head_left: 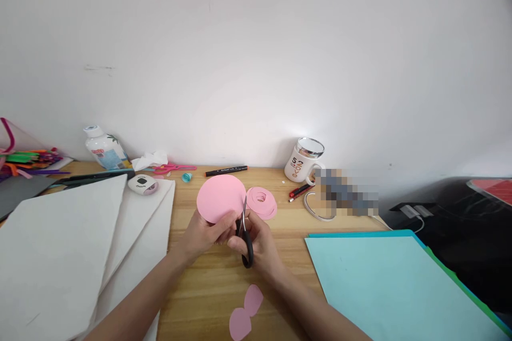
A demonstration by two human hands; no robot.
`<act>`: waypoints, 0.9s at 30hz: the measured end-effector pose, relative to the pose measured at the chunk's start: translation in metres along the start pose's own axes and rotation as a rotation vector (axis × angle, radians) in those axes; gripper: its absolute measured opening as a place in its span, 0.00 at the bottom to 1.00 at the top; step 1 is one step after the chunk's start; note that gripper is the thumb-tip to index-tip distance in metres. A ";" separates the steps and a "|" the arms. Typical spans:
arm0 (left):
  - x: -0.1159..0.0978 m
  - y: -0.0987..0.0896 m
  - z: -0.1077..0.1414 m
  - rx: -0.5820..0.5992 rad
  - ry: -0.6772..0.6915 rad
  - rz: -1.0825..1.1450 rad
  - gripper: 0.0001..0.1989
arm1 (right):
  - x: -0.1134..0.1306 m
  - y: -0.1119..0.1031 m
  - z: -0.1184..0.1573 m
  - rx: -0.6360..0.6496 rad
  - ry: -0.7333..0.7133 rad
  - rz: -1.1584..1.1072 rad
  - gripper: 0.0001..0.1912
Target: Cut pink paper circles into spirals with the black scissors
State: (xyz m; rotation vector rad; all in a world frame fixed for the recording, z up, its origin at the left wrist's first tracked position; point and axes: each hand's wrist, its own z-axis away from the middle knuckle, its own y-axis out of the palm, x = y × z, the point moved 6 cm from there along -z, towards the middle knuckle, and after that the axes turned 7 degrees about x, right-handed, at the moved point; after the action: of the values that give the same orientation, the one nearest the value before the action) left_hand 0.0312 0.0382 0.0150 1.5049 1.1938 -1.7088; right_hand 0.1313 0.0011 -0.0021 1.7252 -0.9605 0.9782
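My left hand (212,230) grips a pink paper circle (221,198) by its lower edge, thumb on top. Black-handled scissors (247,248) are in my right hand (259,237), their blades pointing up and lying at the circle's right edge. Whether the blades are cutting into the paper I cannot tell. Just behind my right hand lies a coiled pink paper spiral (266,203) on the wooden table (196,298). Closer to me are two pink paper petal shapes, one rounded piece (240,324) touching a second piece (253,300).
White boards (60,256) cover the left side, with a white oval device (143,185) on them. Light blue sheets (400,277) lie at right. Along the wall are a white bottle (106,149), pink scissors (180,167), a black marker (226,171) and a mug (303,162).
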 end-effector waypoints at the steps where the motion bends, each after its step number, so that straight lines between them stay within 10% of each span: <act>1: 0.001 0.000 0.000 0.006 0.003 -0.005 0.16 | 0.000 0.000 0.000 -0.002 0.000 0.004 0.22; 27: 0.008 0.000 -0.003 0.067 0.007 0.141 0.14 | 0.001 0.002 0.002 -0.029 0.045 0.033 0.18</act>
State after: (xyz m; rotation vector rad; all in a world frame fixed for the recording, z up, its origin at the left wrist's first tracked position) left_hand 0.0310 0.0424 0.0075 1.5960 1.0173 -1.6649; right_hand 0.1305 -0.0014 -0.0010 1.6613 -0.9726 1.0154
